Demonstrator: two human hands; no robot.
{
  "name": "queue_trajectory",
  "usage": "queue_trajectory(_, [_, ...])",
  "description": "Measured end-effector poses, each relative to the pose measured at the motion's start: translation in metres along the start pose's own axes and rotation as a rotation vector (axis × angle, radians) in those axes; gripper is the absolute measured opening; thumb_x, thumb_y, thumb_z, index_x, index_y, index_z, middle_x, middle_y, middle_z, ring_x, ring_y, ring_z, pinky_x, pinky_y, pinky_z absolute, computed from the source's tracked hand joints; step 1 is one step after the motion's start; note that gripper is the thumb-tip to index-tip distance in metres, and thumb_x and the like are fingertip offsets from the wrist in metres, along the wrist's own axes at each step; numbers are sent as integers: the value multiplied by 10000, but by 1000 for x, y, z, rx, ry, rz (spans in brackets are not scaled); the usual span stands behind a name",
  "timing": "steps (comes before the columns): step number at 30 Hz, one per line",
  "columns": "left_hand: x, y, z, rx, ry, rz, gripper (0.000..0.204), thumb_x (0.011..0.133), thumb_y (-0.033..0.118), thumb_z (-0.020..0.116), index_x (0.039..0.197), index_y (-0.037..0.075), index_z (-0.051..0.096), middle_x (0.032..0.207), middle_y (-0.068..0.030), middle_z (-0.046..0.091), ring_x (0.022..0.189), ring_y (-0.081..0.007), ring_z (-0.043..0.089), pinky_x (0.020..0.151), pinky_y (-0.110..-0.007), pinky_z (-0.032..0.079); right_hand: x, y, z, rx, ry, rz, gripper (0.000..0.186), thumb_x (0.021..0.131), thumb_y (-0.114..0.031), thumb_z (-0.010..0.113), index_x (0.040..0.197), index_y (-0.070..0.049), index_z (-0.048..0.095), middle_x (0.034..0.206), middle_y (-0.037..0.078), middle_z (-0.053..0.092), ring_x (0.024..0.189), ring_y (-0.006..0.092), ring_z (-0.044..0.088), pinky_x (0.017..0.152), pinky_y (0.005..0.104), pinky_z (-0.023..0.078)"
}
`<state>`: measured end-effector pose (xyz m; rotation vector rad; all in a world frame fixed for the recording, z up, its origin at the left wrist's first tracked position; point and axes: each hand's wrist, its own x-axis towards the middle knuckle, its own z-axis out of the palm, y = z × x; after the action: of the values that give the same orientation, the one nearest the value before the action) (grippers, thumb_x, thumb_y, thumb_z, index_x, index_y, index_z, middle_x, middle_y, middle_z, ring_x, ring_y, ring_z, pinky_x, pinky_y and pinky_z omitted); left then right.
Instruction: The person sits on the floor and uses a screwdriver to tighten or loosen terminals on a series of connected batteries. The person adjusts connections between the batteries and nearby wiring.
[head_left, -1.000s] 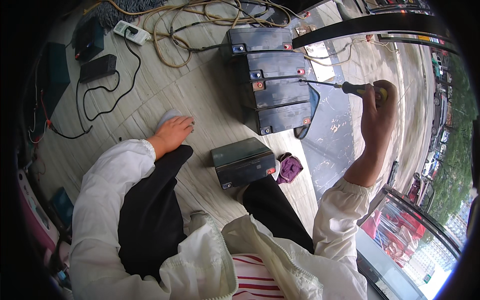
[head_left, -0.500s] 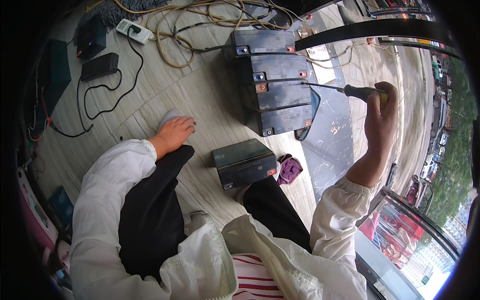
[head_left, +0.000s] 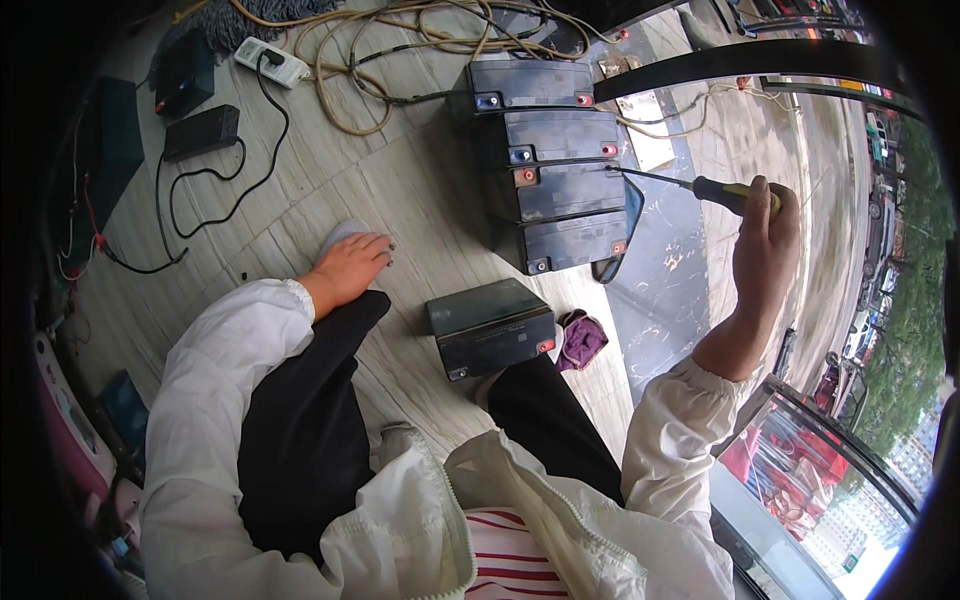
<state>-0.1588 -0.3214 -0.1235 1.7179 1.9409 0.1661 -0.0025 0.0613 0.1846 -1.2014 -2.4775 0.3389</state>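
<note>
My right hand grips a yellow-and-black screwdriver, its thin shaft reaching left to a small dark point on the right end of a battery, third from the back in a row of dark batteries with red and blue terminals. My left hand lies flat, fingers apart, on my light grey shoe beside my black-trousered knee. Between my legs and the row sits a separate dark green battery, with a purple cloth item at its right.
Coiled beige cables lie behind the batteries. At left are a white power strip, a black adapter and dark boxes with wires. A glass door frame and grey threshold are at right, a street with vehicles beyond.
My right hand has shifted and rolled slightly round the screwdriver handle, its grip changed. The batteries sit slightly rightward and lower in the picture. My left hand stays in place.
</note>
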Motion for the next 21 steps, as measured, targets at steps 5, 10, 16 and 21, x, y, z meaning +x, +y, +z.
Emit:
queue_trajectory(5, [1,0,-1,-11,-2,5,334,883,159,472,1195,83,564,1403,-105,437,1321,-276,388,1104,-384,305,0,1,1,-51,44,-68,272,939,-258,559,1029,-2,558,794,140,611,693,194,575,681,326,483])
queue_trajectory(10, [1,0,1,-19,11,5,326,876,156,478,1179,79,570,1398,-109,442,1317,-278,393,1102,-385,309,-2,4,3,79,55,-176,277,943,-279,570,1016,-12,576,778,92,634,670,166,556,668,303,477])
queue_trajectory(16, [-2,0,0,0,35,7,319,873,155,482,1166,80,580,1386,-106,457,1300,-282,412,1085,-383,331,-2,-1,0,42,12,-81,242,961,-248,521,993,-11,562,772,86,600,677,158,546,664,304,467])
queue_trajectory(21, [1,1,0,-12,44,11,316,871,156,483,1162,82,583,1383,-103,460,1297,-280,416,1083,-386,331,-4,8,6,133,92,-222,257,969,-263,516,1003,-12,560,783,90,607,683,154,553,664,302,469])
